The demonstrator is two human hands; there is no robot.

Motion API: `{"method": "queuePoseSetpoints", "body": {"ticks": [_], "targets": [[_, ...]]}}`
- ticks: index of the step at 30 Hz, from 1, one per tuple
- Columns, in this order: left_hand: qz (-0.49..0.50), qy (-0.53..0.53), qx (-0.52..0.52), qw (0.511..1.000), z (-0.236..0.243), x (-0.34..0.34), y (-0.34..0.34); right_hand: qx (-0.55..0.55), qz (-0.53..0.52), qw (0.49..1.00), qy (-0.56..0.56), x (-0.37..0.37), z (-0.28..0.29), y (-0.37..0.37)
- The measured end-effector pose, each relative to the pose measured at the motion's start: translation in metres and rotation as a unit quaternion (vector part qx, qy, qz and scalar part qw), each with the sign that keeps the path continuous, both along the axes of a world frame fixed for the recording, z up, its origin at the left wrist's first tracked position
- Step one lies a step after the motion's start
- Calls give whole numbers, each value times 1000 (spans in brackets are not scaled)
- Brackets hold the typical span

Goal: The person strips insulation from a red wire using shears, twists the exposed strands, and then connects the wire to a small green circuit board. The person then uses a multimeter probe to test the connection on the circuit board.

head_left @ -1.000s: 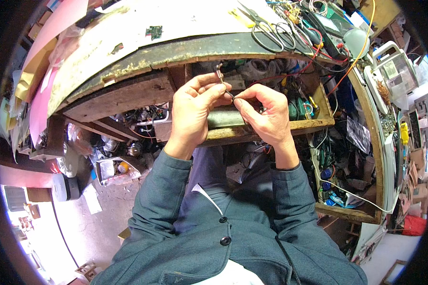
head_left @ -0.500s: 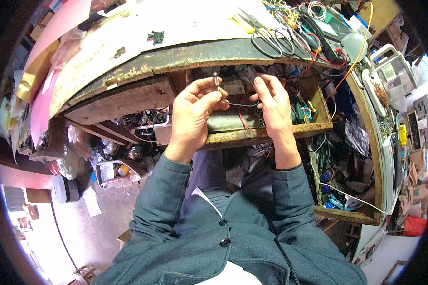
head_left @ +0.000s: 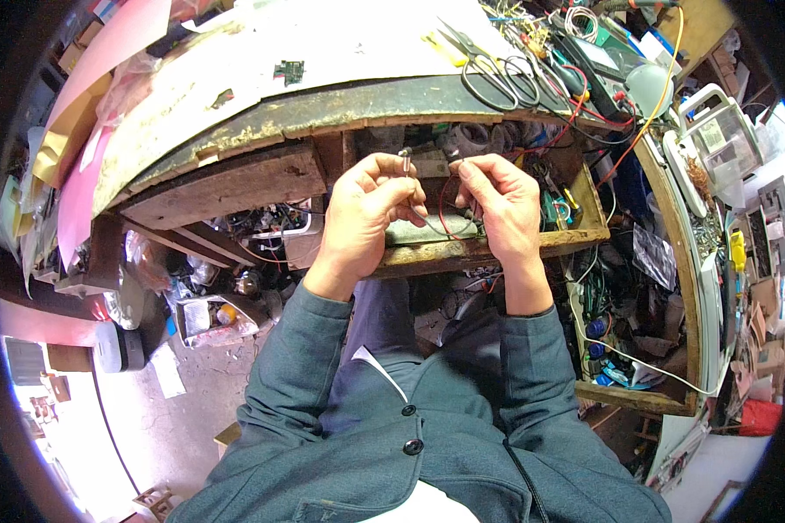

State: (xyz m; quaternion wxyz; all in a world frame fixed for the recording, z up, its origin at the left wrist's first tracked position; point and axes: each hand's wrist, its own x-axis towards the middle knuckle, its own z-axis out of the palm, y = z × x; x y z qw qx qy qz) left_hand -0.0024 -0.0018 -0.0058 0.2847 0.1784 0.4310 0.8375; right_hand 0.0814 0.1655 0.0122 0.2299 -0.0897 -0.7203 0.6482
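Half a second ago the right hand (head_left: 508, 205) is seen with fingers spread; now its thumb and forefinger are brought together, and the thin cable (head_left: 433, 227) is held in a closed grip. The cable is let sag lower between the hands. By the left hand (head_left: 355, 213), a small metal-tipped piece (head_left: 406, 163) is pinched firmly, standing upright above the fingertips, over the open drawer (head_left: 427, 258).

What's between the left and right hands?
Head view: a thin cable sags between left hand and right hand; a red wire and the open drawer also show there.
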Motion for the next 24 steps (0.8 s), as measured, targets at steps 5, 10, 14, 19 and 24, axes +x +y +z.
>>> {"method": "queuePoseSetpoints", "body": {"ticks": [5, 10, 14, 19, 24], "targets": [[-38, 0, -22, 999, 0, 0, 0, 50, -6, 999, 12, 0, -6, 0], [-30, -28, -22, 999, 9, 5, 2, 39, 12, 999, 17, 2, -3, 0], [-41, -37, -26, 998, 8, 3, 0, 38, 21, 999, 11, 2, -2, -1], [-53, -37, -32, 997, 5, 0, -2, 59, 37, 997, 16, 1, -4, -1], [-16, -1, -83, 996, 6, 4, 1, 67, 71, 995, 0, 2, -5, -1]]}}
